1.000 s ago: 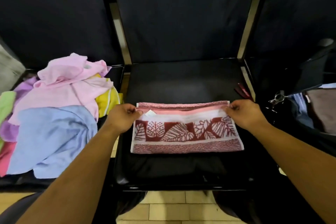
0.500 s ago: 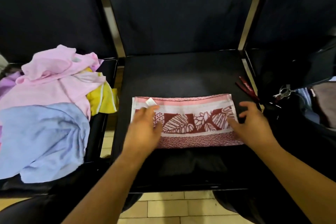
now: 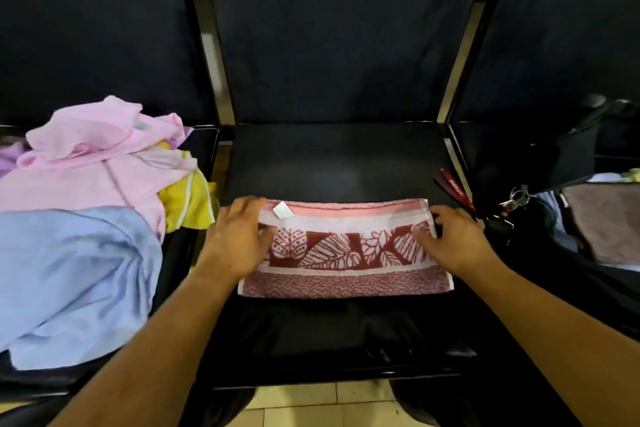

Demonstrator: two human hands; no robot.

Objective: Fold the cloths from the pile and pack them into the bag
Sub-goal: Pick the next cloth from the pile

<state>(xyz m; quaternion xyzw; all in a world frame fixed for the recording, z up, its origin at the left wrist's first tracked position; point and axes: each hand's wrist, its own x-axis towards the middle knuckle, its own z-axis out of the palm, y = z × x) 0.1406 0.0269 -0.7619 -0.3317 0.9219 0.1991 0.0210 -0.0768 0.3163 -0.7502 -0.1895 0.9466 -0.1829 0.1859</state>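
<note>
Head view, single camera.

- Patterned towel, folded to a long strip, lies flat at the lower middle of the frame on the front of the black chair seat, white tag showing at its upper left corner.
- Left hand lies on the strip's left end, fingers nearly straight and spread, pressing and gripping nothing.
- Right hand rests on the right end, fingers loosely bent over the edge. No pinch plainly seen.
- Pile of unfolded cloths is at left. The open black bag is at the right edge, with cloths already inside.

Judgement: this is smoothing before the next fold. Press outward from the middle to flatten the layers, keep the long edges aligned, then bring one short end squarely over the other.

Against half a second ago: both hands have moved outward to the strip's ends. The left hand was nearer the middle, and the right was hovering with spread fingers. The towel has not shifted on the seat.
</note>
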